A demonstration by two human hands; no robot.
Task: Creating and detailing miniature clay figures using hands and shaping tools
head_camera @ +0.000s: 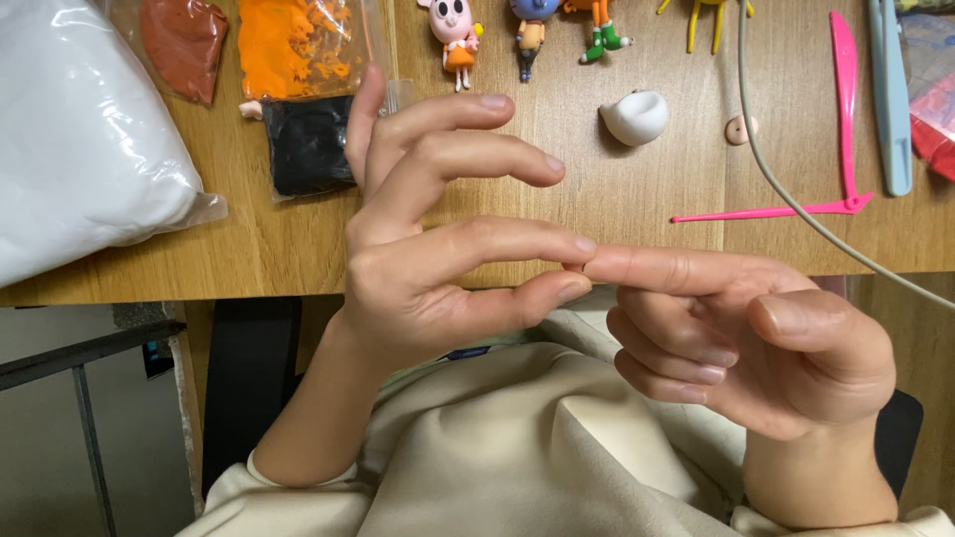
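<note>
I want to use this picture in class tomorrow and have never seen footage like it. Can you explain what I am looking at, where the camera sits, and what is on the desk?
There is one picture, from a camera worn on a person's head, looking down at their own bare hands. The left hand pinches a tiny pinkish bit between thumb and forefinger; the right hand's forefinger tip touches it. On the wooden desk lie bags of white, orange, brown and black clay, small figures, a white clay lump and pink plastic tools.
</note>
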